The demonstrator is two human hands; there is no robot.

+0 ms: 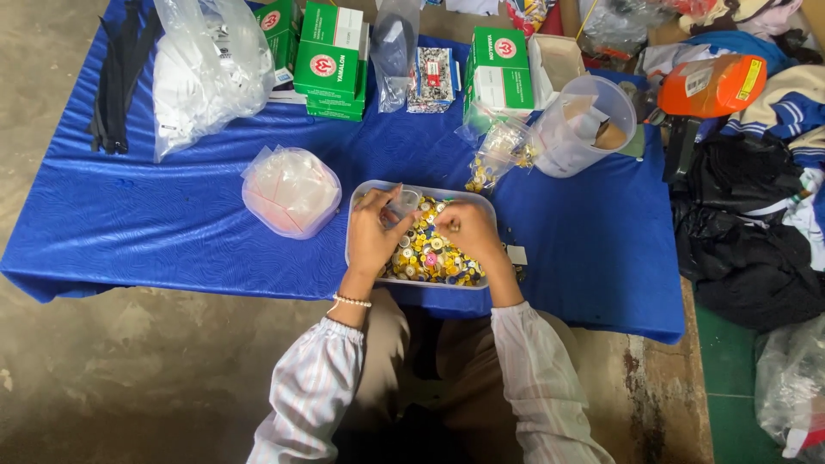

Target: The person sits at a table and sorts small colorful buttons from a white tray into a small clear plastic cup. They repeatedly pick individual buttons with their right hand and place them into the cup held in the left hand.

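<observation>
A clear plastic tray point(361, 191) full of small round buttons point(430, 256), mostly yellow and silver, sits at the front edge of a blue-covered table point(155, 215). My left hand point(371, 234) rests over the tray's left side, fingers pinched on a small clear plastic bag point(402, 204). My right hand point(468, 228) hovers over the buttons, fingertips pinched together near the bag; what they grip is too small to tell.
A round bagged bundle point(290, 191) lies left of the tray. Behind are green boxes point(331, 60), a clear jug point(584, 125), a small bag of buttons point(498, 155), a large white plastic bag point(206, 69) and black zippers point(120, 77). Piled clothes point(748, 215) lie to the right.
</observation>
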